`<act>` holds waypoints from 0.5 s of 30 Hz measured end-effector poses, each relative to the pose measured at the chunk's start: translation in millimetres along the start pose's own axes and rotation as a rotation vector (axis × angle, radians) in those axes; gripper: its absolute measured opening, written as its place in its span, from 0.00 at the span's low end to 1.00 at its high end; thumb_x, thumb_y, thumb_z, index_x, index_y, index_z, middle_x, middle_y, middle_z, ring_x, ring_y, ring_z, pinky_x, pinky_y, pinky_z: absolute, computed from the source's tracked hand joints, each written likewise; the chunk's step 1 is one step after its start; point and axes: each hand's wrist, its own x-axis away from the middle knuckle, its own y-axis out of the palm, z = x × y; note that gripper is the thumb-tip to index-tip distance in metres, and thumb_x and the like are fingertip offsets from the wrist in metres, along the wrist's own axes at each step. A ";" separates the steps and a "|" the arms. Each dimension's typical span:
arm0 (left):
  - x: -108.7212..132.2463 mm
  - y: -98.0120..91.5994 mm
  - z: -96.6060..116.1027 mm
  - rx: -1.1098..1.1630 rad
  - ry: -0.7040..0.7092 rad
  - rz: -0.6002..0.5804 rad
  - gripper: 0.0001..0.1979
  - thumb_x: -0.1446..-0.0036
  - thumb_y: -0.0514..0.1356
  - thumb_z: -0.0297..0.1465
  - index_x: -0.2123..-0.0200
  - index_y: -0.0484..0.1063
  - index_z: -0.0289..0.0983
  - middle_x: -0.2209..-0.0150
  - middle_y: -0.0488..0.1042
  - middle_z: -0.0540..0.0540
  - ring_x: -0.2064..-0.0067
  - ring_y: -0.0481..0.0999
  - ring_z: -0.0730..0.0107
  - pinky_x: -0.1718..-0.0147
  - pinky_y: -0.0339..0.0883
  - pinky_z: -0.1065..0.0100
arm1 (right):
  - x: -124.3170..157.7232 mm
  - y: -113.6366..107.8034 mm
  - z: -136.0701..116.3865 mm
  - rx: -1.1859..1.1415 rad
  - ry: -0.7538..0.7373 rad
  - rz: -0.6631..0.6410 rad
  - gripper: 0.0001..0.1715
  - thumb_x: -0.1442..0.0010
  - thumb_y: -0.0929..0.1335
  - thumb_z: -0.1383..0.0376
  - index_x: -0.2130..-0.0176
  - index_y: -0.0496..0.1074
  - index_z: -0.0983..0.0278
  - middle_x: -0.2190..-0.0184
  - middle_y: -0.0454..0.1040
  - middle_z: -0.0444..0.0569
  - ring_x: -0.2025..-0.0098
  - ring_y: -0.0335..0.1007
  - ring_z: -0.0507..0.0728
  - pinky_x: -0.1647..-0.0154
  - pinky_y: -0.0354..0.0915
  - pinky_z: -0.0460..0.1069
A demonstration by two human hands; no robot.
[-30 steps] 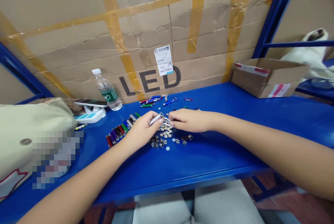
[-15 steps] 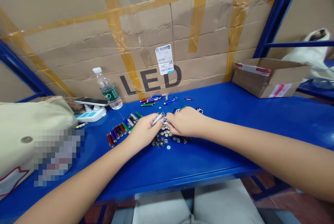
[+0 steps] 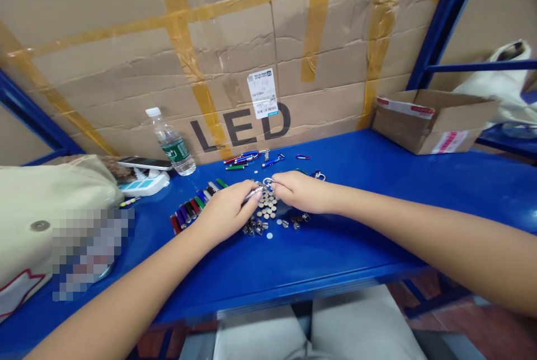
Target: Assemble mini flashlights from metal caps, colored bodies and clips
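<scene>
My left hand (image 3: 229,210) is closed round a slim silver flashlight tube (image 3: 251,193), its end pointing to the right. Facing it, my right hand (image 3: 301,191) pinches a silver carabiner clip (image 3: 268,180), close to the tube's tip; whether the two are joined I cannot tell. Below and between the hands lie several button cells (image 3: 267,210) and a heap of small metal caps (image 3: 254,228). Coloured tubes (image 3: 187,213) lie in a row left of my left hand. Behind my right hand more carabiners (image 3: 319,176) show in part.
Finished-looking coloured flashlights (image 3: 247,157) lie at the back of the blue table (image 3: 319,259). A water bottle (image 3: 174,144), power strip (image 3: 146,185), phone (image 3: 145,163) and cream bag (image 3: 54,197) stand left. An open carton (image 3: 432,125) sits at the right, against large taped cardboard (image 3: 327,97).
My right hand has shifted slightly right, and the carabiner's loop now shows between the hands. My left hand has turned the silver tube flatter, its fingers covering more of it.
</scene>
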 end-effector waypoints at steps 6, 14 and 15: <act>1.1 1.8 5.6 -0.176 0.037 0.045 0.13 0.35 0.47 0.36 0.59 0.69 0.39 0.63 0.76 0.47 0.62 0.75 0.64 0.67 0.64 0.67 | 0.4 1.9 -0.4 -0.003 0.004 0.010 0.15 0.39 0.54 0.63 0.76 0.53 0.62 0.78 0.61 0.43 0.74 0.54 0.51 0.71 0.51 0.48; -1.4 4.8 10.0 -0.401 -0.085 0.105 0.14 0.35 0.47 0.36 0.62 0.70 0.38 0.65 0.77 0.47 0.65 0.76 0.60 0.68 0.64 0.64 | -0.3 4.1 -3.4 0.063 0.054 0.000 0.16 0.38 0.54 0.61 0.75 0.55 0.62 0.77 0.64 0.45 0.75 0.56 0.52 0.71 0.51 0.48; -2.1 3.1 7.3 -0.371 -0.079 0.096 0.14 0.35 0.47 0.36 0.61 0.70 0.38 0.64 0.77 0.46 0.63 0.76 0.60 0.67 0.65 0.64 | 0.2 2.7 -4.0 0.060 0.052 -0.012 0.16 0.37 0.54 0.61 0.75 0.56 0.62 0.76 0.65 0.45 0.74 0.56 0.52 0.71 0.51 0.48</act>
